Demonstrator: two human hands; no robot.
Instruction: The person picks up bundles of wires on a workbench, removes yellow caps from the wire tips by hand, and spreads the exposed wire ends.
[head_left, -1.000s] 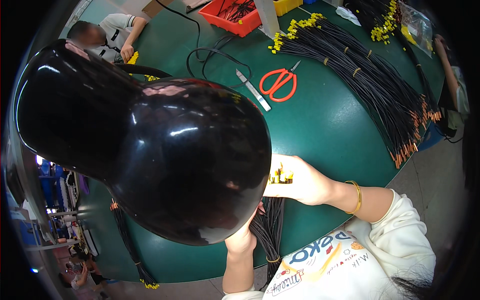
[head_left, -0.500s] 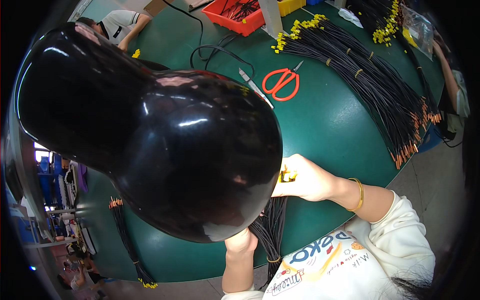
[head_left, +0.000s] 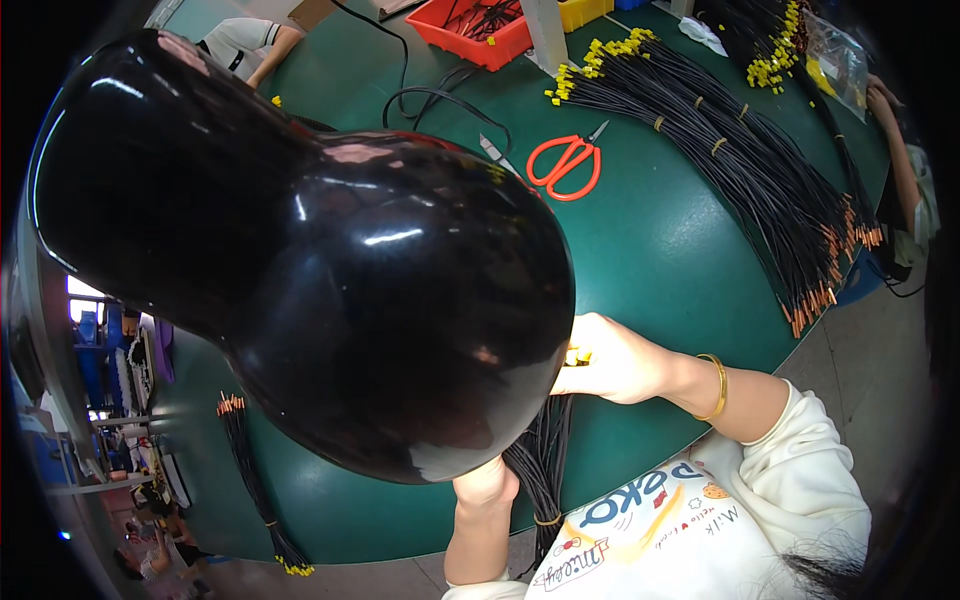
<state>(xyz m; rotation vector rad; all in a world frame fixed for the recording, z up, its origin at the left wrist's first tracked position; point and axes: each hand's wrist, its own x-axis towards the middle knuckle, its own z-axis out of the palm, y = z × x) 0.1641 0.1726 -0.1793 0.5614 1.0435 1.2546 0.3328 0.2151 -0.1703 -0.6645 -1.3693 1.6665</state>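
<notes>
A large glossy black rounded hood [head_left: 420, 300], like a lamp head, blocks the middle of the view. At its right edge my right hand [head_left: 615, 360] is closed, with small yellow cable ends [head_left: 577, 356] showing at the curled fingers; the fingertips are hidden behind the hood. My left hand [head_left: 487, 482] reaches under the hood's lower edge, and only its wrist and heel show. Between the two hands a bundle of black cables [head_left: 543, 450] hangs toward my lap over the table edge, with a tan tie around it.
On the green table [head_left: 660, 270] lie red-handled scissors [head_left: 565, 165] and a partly covered knife-like tool [head_left: 495, 150]. Yellow-tipped black cable bundles [head_left: 720, 150] spread at right; a smaller bundle [head_left: 255, 480] lies left. A red bin [head_left: 475, 35] stands at the back. Other people sit at the far sides.
The black hood sits slightly farther right in view and covers more of the knife-like tool. My hands keep nearly the same place, with slightly less yellow showing at the right fingers.
</notes>
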